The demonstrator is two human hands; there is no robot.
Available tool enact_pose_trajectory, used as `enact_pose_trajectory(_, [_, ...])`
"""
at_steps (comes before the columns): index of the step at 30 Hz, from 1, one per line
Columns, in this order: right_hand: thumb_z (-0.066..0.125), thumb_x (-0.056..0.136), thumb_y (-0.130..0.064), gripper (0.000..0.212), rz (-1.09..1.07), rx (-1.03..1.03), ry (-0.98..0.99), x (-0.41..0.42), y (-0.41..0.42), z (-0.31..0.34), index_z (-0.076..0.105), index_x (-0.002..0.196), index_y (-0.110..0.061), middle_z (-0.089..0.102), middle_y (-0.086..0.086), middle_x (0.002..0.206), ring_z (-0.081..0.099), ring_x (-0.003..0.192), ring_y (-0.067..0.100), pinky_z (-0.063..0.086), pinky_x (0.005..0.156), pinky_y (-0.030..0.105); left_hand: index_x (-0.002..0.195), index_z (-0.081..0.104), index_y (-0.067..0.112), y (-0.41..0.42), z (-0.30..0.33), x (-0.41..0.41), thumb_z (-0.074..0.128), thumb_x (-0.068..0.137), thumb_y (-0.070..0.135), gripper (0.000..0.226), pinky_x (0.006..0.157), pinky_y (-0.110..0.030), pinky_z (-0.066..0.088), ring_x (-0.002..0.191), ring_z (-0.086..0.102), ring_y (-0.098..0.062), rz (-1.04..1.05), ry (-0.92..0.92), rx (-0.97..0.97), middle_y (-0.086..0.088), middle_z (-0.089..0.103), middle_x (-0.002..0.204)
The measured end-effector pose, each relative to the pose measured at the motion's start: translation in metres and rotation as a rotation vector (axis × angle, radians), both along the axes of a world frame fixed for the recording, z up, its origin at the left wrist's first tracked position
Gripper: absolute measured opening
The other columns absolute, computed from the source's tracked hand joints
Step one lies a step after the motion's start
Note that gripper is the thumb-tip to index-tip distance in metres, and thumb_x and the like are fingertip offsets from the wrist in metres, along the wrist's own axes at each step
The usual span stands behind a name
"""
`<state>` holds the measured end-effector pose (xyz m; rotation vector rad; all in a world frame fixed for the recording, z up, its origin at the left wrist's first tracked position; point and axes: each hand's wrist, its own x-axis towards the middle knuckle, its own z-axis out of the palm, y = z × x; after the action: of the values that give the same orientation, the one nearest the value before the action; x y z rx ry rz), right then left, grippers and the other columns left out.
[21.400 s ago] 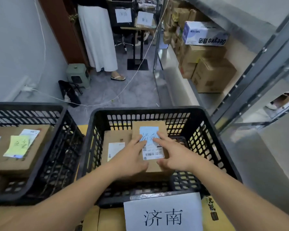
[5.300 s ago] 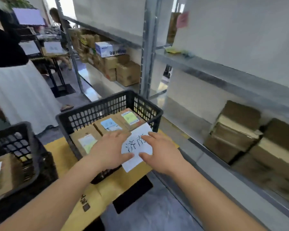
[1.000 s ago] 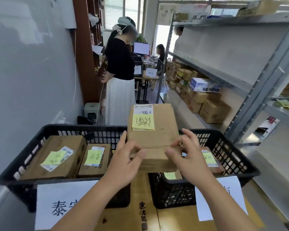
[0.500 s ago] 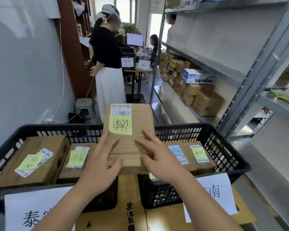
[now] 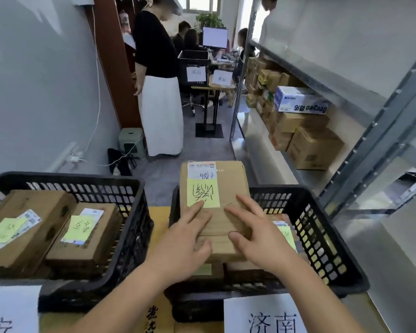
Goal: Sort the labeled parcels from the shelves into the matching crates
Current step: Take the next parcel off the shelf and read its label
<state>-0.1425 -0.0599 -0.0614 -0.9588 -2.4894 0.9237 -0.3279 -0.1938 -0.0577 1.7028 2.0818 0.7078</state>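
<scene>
Plainly the brown cardboard parcel with the yellow handwritten note [image 5: 213, 203] sits tilted over the right black plastic crate [image 5: 322, 248], its far end propped on the back rim, its near end atop parcels inside. The left hand [image 5: 180, 246] and right hand [image 5: 257, 239] lie on top with fingers straight and spread, pressing, not gripping. If they let go as it stands, the parcel could slide off or stay perched and tip out, since the rim bears it. Pushing hard may shove it past the far wall. How many parcels lie beneath is hidden; the note's writing is upside down and hard to match with the white paper sign [image 5: 264, 313], whose lower edge is cut off. The left black crate [image 5: 130, 188] holds 2 labelled parcels.
</scene>
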Motion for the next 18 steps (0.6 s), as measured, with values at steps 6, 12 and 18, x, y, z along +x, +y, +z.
enact_pose_trajectory(6, [0.065,0.096,-0.038,0.063,0.104,-0.168,-0.218,0.012,0.022,-0.045,0.038,0.152,-0.047,-0.001,-0.035,0.161,0.02,0.15,-0.002,0.025,0.113,0.022,0.153,0.03,0.039,0.016,-0.04,0.022,0.052,0.093,0.043,0.064,0.111,-0.029,0.037,0.142,0.036,-0.008,0.034,-0.084,-0.233,0.028,0.001,0.163])
enact_pose_trajectory(12, [0.062,0.097,-0.043,0.069,0.262,-0.229,-0.341,-0.013,0.036,-0.082,0.027,0.158,-0.042,-0.002,-0.026,0.167,0.021,0.153,0.01,0.024,0.123,0.033,0.153,0.03,0.034,0.026,-0.07,0.016,0.051,0.087,0.038,0.069,0.109,-0.032,0.039,0.137,0.044,-0.017,0.101,-0.071,-0.407,0.021,0.001,0.165])
enact_pose_trajectory(18, [0.068,0.094,-0.042,0.072,0.251,-0.216,-0.324,-0.028,0.045,-0.103,0.033,0.157,-0.04,0.005,-0.022,0.168,0.025,0.152,0.011,0.025,0.121,0.03,0.15,0.03,0.032,0.046,-0.092,0.012,0.053,0.083,0.035,0.071,0.116,-0.045,0.031,0.142,0.034,-0.038,0.208,0.009,-0.488,0.013,0.004,0.166])
